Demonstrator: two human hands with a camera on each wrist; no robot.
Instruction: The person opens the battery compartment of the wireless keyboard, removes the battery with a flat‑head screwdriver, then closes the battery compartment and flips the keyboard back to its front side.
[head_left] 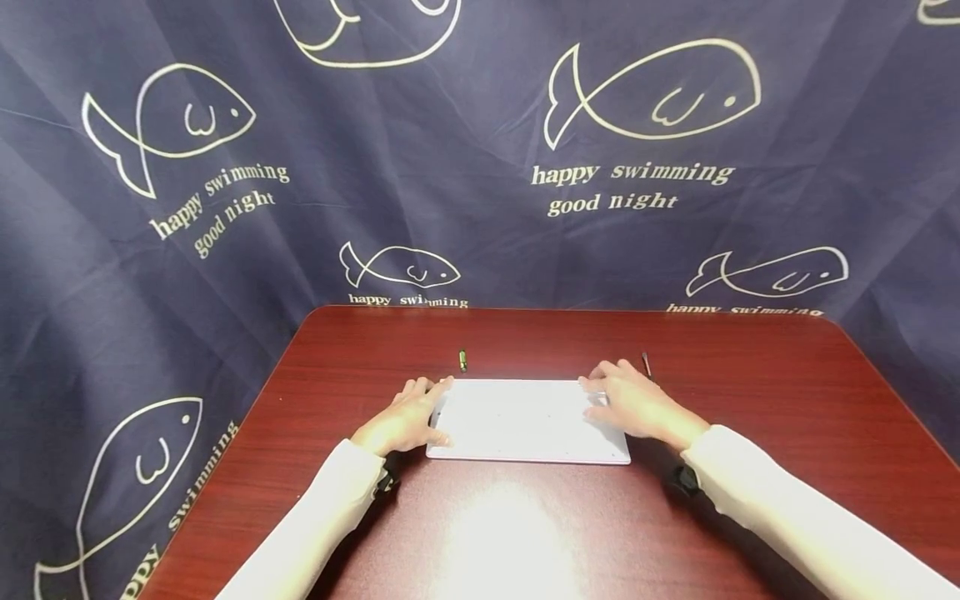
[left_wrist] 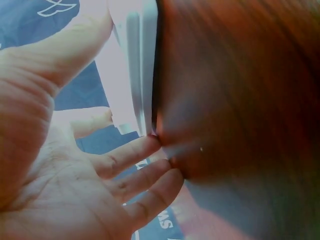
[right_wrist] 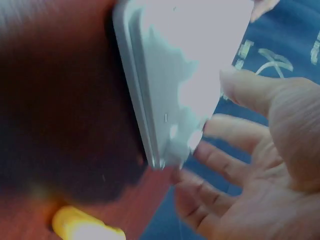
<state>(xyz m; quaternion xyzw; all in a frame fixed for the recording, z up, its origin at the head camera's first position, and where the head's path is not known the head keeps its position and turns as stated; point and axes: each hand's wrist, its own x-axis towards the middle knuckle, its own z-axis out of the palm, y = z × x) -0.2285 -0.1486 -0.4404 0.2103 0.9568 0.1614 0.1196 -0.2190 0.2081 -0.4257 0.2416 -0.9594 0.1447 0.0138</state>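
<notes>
A flat white panel (head_left: 525,421) lies on the dark red table (head_left: 750,392). My left hand (head_left: 408,417) sits at the panel's left end, fingers near the far corner and thumb by the near edge. In the left wrist view the left hand (left_wrist: 125,160) is spread, its fingertips (left_wrist: 150,145) touching the table (left_wrist: 240,100) beside the panel's edge (left_wrist: 135,75). My right hand (head_left: 637,404) rests over the panel's right end. In the right wrist view the right hand (right_wrist: 225,150) has loose, spread fingers by the panel's corner (right_wrist: 190,60).
A small green-yellow item (head_left: 462,360) lies just beyond the panel's far edge. A thin dark tool (head_left: 646,363) lies behind my right hand. A blurred yellow object (right_wrist: 85,227) shows on the table (right_wrist: 50,100). A navy fish-print cloth (head_left: 480,167) hangs behind.
</notes>
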